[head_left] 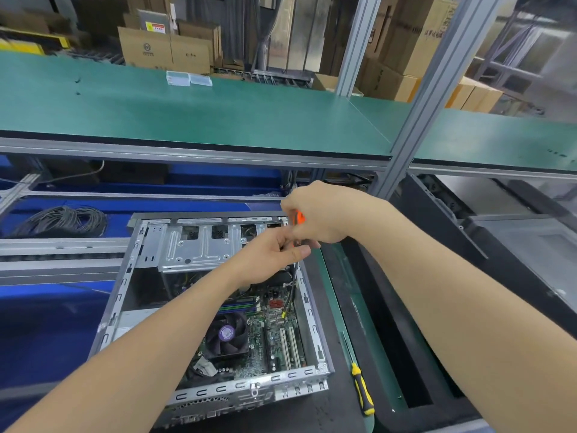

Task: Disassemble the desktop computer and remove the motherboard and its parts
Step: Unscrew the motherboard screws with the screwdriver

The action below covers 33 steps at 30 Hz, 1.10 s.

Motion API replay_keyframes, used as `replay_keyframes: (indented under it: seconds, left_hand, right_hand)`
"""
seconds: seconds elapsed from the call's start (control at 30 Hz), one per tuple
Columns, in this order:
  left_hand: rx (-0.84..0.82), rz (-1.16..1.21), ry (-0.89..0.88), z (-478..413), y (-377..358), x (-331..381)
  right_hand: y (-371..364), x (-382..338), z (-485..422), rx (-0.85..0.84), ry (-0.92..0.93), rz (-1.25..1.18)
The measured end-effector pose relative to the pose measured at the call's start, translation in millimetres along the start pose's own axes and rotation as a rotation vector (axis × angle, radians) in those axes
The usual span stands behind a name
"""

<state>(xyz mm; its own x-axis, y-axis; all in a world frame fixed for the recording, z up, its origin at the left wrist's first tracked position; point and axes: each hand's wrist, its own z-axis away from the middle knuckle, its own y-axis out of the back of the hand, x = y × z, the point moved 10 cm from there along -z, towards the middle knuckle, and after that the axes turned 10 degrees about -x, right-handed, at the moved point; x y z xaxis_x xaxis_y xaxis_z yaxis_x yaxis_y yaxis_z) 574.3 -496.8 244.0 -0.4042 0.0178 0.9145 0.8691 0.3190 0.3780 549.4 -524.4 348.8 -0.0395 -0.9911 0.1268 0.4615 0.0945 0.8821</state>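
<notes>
The right grip [315,217] is clamped round the top of an orange-handled screwdriver [300,217], with its fingers curled over the handle. Just below it and toward the person, the left grip [268,257] pinches the dark lower end of the same handle between thumb and fingertips. The tool's thin shaft runs down from both grips, along the inner right wall of the open computer case [115,307]. Whether the tip touches anything is hard to tell.

The motherboard [274,326] is below the grips and toward the person, lying flat in the bottom of the case. Its cooler fan [226,335] sits under the left forearm. A bare metal drive cage [187,245] fills the far part of the case, to the left of the left grip.

The case rests on the green table [327,270]. A yellow-and-black screwdriver [363,395] lies on the table below the right forearm, just beside the case's near right corner.

Far to the left of the grips is a coil of cable [62,220]. A green shelf [187,114] stretches above and beyond them, with cardboard boxes [162,51] behind it.
</notes>
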Motion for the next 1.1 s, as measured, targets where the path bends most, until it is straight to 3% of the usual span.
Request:
replay_keyframes:
  seconds: [0.13, 0.27, 0.33, 0.47, 0.5, 0.57, 0.63, 0.67, 0.77, 0.9, 1.0, 1.1]
  left_hand:
    - [0.023, 0.157, 0.031, 0, 4, -9]
    - [-0.016, 0.161, 0.016, -3, 1, -5]
    - [-0.014, 0.148, 0.031, -3, -1, -9]
    - [0.013, 0.079, 0.035, -2, -3, -13]
    - [0.008, 0.079, 0.025, -3, -4, -12]
    - [0.003, 0.097, 0.021, -4, -5, -13]
    - [-0.008, 0.108, 0.008, -5, -5, -13]
    - [-0.01, 0.113, 0.001, -5, -6, -13]
    - [-0.026, 0.106, 0.026, -6, -5, -16]
    - [-0.09, 0.096, 0.02, -3, -11, -14]
    - [-0.085, 0.225, 0.012, -1, -12, -10]
    - [-0.065, 0.237, 0.043, 0, -10, -9]
  right_hand:
    - [-2, -10, 1, -0.049, 0.019, 0.227]
    - [-4, -10, -5, -0.017, 0.025, 0.26]
    - [-5, -10, -3, -0.013, 0.075, 0.228]
    - [0, -7, 7, 0.016, 0.142, -0.057]
    - [6, -1, 8, 0.092, 0.075, -0.075]
    - [20, 16, 12, 0.278, -0.23, 0.064]
    - [16, 24, 11, 0.245, -0.442, 0.084]
    - [9, 26, 6, 0.199, -0.45, 0.006]
    - [6, 22, -4, 0.172, -0.301, -0.099]
    - [2, 2, -5, 0.067, -0.044, -0.006]
    - [1, -3, -2, -0.033, 0.058, 0.08]
    - [2, -12, -3, 0.0, 0.123, 0.198]
